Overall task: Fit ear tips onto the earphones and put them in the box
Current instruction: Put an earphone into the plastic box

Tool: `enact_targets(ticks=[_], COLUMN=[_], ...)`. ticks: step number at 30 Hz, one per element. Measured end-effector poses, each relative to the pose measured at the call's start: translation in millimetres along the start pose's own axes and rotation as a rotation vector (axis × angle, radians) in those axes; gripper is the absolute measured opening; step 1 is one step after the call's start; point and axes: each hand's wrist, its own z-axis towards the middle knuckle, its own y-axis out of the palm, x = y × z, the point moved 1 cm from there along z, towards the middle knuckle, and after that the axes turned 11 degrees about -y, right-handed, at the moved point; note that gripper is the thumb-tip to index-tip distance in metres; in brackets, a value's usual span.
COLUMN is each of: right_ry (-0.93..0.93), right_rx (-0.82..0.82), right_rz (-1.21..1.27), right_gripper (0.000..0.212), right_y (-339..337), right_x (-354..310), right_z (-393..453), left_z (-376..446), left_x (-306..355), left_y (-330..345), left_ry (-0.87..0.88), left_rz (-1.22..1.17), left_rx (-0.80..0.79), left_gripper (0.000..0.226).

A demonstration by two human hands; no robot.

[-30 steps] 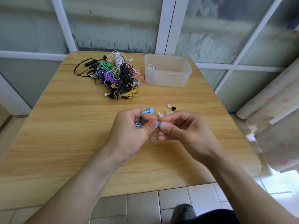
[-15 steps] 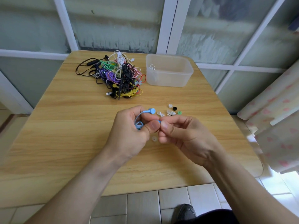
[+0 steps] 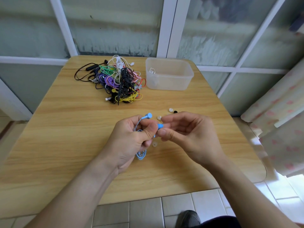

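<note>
I hold the blue earphones (image 3: 160, 126) over the middle of the bench (image 3: 65, 129). One bud sits between my two hands, and the second bud (image 3: 148, 115) sticks up at 12 o'clock from my left hand (image 3: 131, 142). The left grip is clamped on the bud stem and the coiled blue cable, which hangs out under the palm. The right hand (image 3: 189, 137) has thumb and forefinger pinched together at the nozzle of the bud; I believe a tip is between them, but it is too small to see.

To do this step well, I think I must keep the bud steady with the left hand, push the tip straight along the nozzle, and turn it a little until it seats all around.

A loose clear tip (image 3: 154, 144) lies on the bench just at 6 o'clock from the bud. More ear tips (image 3: 171, 110), clear and black, lie at 1 o'clock. The clear box (image 3: 169, 74) stands far at 12 o'clock with one white pair inside. The tangled earphones pile (image 3: 118, 79) is at 11 o'clock, beside the box.
</note>
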Motion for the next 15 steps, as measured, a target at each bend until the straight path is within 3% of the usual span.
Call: enact_targets(ticks=[7, 15], right_ry=[0.017, 0.294], right_rx=[0.059, 0.143], right_rz=[0.070, 0.392], right_gripper=[0.017, 0.031], right_y=[3.7, 14.5], right_x=[3.2, 8.0], right_z=[-0.2, -3.7], left_z=[0.4, -0.2], left_x=[0.7, 0.1], left_y=[2.1, 0.8], left_ry=[0.057, 0.167], left_rz=[-0.042, 0.041], left_rx=[0.029, 0.098], left_gripper=[0.021, 0.021])
